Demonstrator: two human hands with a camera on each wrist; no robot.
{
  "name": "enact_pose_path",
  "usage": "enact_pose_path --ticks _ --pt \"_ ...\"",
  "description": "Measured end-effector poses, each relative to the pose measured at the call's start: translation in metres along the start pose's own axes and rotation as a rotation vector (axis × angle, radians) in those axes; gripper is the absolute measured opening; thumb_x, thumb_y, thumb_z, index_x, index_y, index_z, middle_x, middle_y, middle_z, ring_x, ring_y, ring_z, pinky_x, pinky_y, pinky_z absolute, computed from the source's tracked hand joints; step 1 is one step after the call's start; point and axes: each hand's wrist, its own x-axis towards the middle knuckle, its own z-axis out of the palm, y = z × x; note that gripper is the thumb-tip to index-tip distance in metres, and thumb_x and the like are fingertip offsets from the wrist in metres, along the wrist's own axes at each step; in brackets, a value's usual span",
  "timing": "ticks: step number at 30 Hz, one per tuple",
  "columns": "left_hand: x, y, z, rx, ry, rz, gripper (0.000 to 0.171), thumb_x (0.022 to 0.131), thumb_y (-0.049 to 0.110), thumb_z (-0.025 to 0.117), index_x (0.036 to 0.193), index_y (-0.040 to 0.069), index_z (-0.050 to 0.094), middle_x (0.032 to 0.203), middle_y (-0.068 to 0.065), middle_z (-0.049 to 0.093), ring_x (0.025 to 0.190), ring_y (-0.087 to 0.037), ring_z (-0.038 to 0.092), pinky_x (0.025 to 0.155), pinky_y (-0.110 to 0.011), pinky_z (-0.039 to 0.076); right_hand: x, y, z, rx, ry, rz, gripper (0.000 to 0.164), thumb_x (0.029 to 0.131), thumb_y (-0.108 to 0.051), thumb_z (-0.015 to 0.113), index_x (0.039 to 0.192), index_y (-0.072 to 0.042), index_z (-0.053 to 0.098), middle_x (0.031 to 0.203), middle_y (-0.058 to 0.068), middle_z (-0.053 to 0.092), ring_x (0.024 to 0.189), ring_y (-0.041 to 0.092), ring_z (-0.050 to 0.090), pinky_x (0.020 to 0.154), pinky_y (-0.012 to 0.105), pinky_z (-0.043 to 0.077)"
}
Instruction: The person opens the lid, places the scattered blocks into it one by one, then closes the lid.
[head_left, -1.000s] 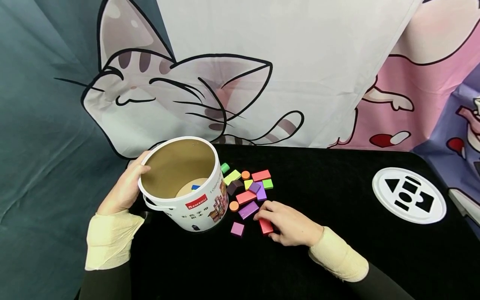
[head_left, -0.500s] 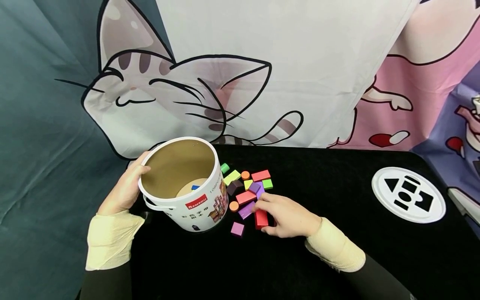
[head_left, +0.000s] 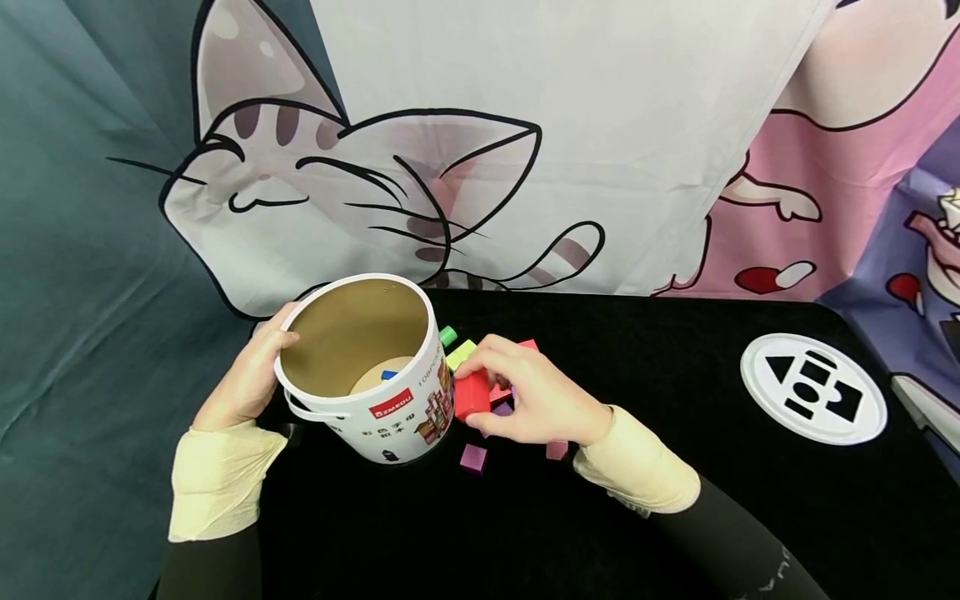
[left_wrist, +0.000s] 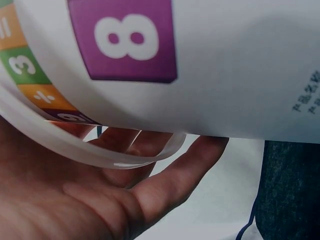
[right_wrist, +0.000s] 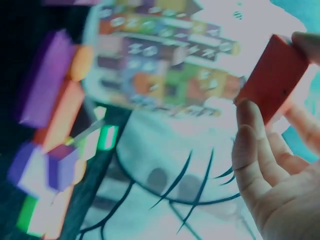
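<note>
Where the black tabletop (head_left: 637, 358) ends, a printed cloth backdrop (head_left: 637, 167) rises, largest item, bearing a smiling cat.

White bucket (head_left: 375, 442), printed with blocks and lettering: on the tabletop, left of centre in the head view; mouth facing up towards the camera, long axis running from the mouth at upper left to the base at lower right. Handle (head_left: 318, 414) hangs down on the near side.

White disc (head_left: 823, 392), with black shapes: lying flat at the far right, well apart from the bucket.

Right hand (head_left: 547, 396): thumb and fingers pinching a red block, narrowed to its width.

Left hand (head_left: 247, 379): thumb over the bucket's rim, fingers curved against its outer wall.

Red block (head_left: 472, 398), oblong: held outside the bucket, just beside its printed wall; contact cannot be told. Long axis slants from upper right to lower left in the right wrist view; in the head view one end faces the camera.

Loose blocks beside the bucket, partly hidden behind the right hand: yellow-green block (head_left: 460, 356); pink-red block (head_left: 557, 450), near the right wrist; purple-pink block (head_left: 473, 459), set apart on the near side; green cylinder (head_left: 447, 336), lying on its side.

Blue piece (head_left: 388, 375): inside the bucket, at the bottom.
</note>
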Motion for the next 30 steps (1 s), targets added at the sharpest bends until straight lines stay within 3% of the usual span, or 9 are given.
enact_pose_path --ticks 4,8,15,22,30 --pt "0.001 0.001 0.001 0.004 -0.005 -0.001 0.053 0.090 -0.005 0.029 0.138 0.000 0.049 0.129 -0.007 0.054 0.113 -0.019 0.047 0.094 -0.026 0.036 0.019 -0.027 -0.005 0.104 0.078 -0.052 0.037 0.080 -0.018 0.076 0.114 -0.010 0.063 0.111 0.001 0.057 0.086 0.011 0.056 0.070 0.025 0.051" --pt "0.000 0.002 0.001 -0.003 -0.006 0.002 0.052 0.090 -0.005 0.029 0.138 0.000 0.049 0.128 -0.006 0.054 0.113 -0.019 0.048 0.094 -0.026 0.036 0.036 -0.049 -0.009 0.123 0.157 -0.134 0.035 0.076 -0.010 0.077 0.108 -0.004 0.065 0.108 0.006 0.058 0.088 0.014 0.055 0.071 0.025 0.049" --pt "-0.001 0.000 0.001 -0.015 -0.007 0.018 0.051 0.091 -0.005 0.029 0.138 -0.001 0.049 0.129 -0.005 0.055 0.113 -0.018 0.048 0.094 -0.025 0.036 0.054 -0.044 0.000 0.071 0.190 -0.185 0.036 0.079 -0.025 0.076 0.111 -0.011 0.065 0.113 -0.001 0.059 0.101 0.007 0.052 0.073 0.023 0.047" --pt "0.000 0.000 0.000 0.000 -0.006 0.017 0.052 0.090 -0.005 0.029 0.138 -0.002 0.049 0.128 -0.006 0.055 0.113 -0.018 0.048 0.093 -0.025 0.037 0.071 -0.045 0.009 0.017 0.201 -0.237 0.035 0.081 -0.026 0.073 0.112 -0.013 0.066 0.116 -0.004 0.059 0.106 0.004 0.050 0.081 0.023 0.046" --pt "-0.001 0.000 0.000 0.002 0.004 0.019 0.052 0.090 -0.005 0.029 0.138 -0.001 0.049 0.128 -0.005 0.056 0.113 -0.018 0.048 0.094 -0.026 0.036 0.089 -0.044 0.016 -0.032 0.221 -0.194 0.034 0.082 -0.028 0.073 0.112 -0.012 0.067 0.116 -0.005 0.058 0.102 0.002 0.051 0.082 0.022 0.044"
